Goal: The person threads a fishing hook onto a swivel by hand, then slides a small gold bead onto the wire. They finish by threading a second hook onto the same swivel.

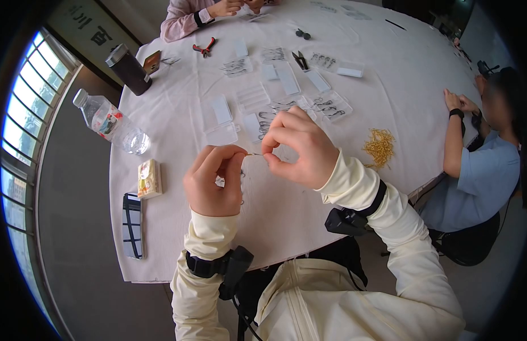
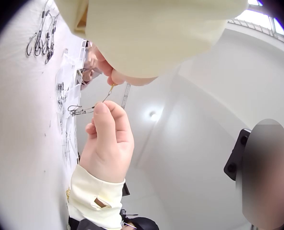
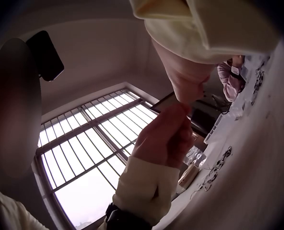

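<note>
My left hand (image 1: 215,182) and right hand (image 1: 302,145) meet fingertip to fingertip over the near side of the table. Between thumb and finger, the left hand pinches a small gold-coloured piece (image 2: 113,88), mostly hidden by its fingertips. A thin dark link joins this piece to a fishing-hook rig (image 2: 79,111), pinched in the right hand's thumb and forefinger. The rig's dark hooks stick out past the right fingertips in the left wrist view. More dark hook rigs (image 3: 217,167) lie on the table close to the hands.
A gold-coloured pile (image 1: 379,146) lies to the right. Clear plastic boxes (image 1: 253,98), red-handled pliers (image 1: 204,48) and dark snips (image 1: 300,60) are farther back. A bottle (image 1: 113,122), tissue pack (image 1: 150,178) and phone (image 1: 133,226) line the left. Other people sit across and right.
</note>
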A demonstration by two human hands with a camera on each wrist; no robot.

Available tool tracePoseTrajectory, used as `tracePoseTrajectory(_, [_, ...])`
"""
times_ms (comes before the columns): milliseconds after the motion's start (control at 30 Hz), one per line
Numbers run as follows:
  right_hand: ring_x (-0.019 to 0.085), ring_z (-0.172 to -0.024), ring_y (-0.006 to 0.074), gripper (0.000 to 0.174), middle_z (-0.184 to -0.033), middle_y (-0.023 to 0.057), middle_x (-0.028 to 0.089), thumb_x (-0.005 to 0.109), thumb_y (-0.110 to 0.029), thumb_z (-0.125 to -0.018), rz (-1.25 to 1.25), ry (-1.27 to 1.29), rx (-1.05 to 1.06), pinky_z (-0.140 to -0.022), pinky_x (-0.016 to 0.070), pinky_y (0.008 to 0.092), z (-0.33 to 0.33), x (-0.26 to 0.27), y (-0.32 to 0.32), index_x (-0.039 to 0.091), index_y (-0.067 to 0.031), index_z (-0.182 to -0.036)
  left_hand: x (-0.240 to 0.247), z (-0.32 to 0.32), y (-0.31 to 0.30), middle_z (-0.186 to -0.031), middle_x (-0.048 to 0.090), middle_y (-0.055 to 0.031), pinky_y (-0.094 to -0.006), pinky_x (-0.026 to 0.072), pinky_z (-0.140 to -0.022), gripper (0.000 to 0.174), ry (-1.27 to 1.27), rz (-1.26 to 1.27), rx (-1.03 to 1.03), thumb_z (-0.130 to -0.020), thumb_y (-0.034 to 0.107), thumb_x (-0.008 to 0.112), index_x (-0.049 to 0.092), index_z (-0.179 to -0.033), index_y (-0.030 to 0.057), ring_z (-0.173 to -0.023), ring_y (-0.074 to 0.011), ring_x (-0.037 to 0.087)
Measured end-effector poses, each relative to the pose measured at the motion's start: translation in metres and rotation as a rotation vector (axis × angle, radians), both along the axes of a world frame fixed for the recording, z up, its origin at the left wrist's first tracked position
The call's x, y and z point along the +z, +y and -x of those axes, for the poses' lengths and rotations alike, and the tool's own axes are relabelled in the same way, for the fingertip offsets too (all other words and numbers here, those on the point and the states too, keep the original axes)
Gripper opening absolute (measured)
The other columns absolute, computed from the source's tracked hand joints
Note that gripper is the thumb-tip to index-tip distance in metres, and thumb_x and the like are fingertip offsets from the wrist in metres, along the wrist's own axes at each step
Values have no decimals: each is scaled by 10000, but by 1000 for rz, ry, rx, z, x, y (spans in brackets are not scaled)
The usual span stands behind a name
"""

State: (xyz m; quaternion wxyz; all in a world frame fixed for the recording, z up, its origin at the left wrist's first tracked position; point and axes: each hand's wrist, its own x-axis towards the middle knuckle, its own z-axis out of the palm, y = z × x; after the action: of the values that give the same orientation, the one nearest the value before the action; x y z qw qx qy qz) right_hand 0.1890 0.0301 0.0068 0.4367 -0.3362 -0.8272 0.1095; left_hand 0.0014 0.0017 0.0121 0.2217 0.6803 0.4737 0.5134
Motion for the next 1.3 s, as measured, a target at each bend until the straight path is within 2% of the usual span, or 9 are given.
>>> tracePoseTrajectory(200, [490,-805,220,193,-814,37,522,739,-29,-652,-94,65,-23,-707,434,324,5,4,-5,647,-71,-816,2,0,-2,-706,607,-63,-230,445,-532,100,143,-91,-85,-807,-57,623,637,-883,7,-561,-128,577])
tracePoseTrajectory(467, [497,-774,217,145,-811,49,525,726,0,-674,-151,40,19,-695,427,317,-5,12,-6,642,-58,-777,1,-1,-5,-703,566,-31,-196,390,-520,149,-180,88,-189,-921,87,565,515,-1030,0,-568,-60,481])
tracePoseTrajectory(600, [498,-763,124,81,-830,11,590,701,-107,-791,156,281,-140,-696,399,257,-60,20,-3,658,-60,-842,6,20,2,-697,549,-20,-193,350,-507,187,-270,79,-6,-963,199,522,546,-989,15,-563,-53,441])
tracePoseTrajectory(733, [472,-775,93,77,-842,-19,575,686,-122,-809,274,393,-396,-707,375,234,-151,20,-8,661,-62,-850,6,36,5,-791,570,-20,-196,408,-565,134,-319,85,6,-958,131,535,547,-971,-3,-668,-66,534])
tracePoseTrajectory(833, [497,-821,149,76,-859,-4,587,697,-139,-789,175,84,-720,-757,396,283,-223,23,-25,666,-82,-829,8,32,3,-784,575,-23,-198,407,-564,124,-305,77,4,-953,117,539,553,-955,-6,-665,-65,535])
tracePoseTrajectory(900, [512,-897,233,67,-876,17,599,703,-148,-758,-214,-516,-1105,-802,406,337,-257,19,-37,668,-111,-802,7,27,2,-729,552,-6,-186,371,-526,129,-190,5,9,-957,131,526,560,-967,7,-615,-43,487])
tracePoseTrajectory(933, [499,-972,288,63,-892,35,605,706,-167,-733,-119,-512,-1159,-846,397,383,-268,15,-37,668,-141,-776,8,26,1,-747,554,-5,-188,385,-543,115,-180,20,3,-952,111,529,561,-963,1,-646,-47,508])
tracePoseTrajectory(1167, [480,-1040,260,97,-938,17,597,722,-216,-718,273,-689,-1278,-854,375,431,-274,-12,1,653,-153,-742,-4,24,5,-712,571,-32,-203,434,-574,92,-149,15,-20,-927,59,537,554,-910,-30,-638,-82,557])
tracePoseTrajectory(1300, [508,-993,250,120,-938,18,595,726,-185,-721,67,-597,-1082,-848,386,403,-250,-3,-8,656,-123,-796,-8,25,7,-782,554,-15,-199,396,-563,97,-96,69,-46,-948,77,516,552,-958,-12,-657,-55,508])
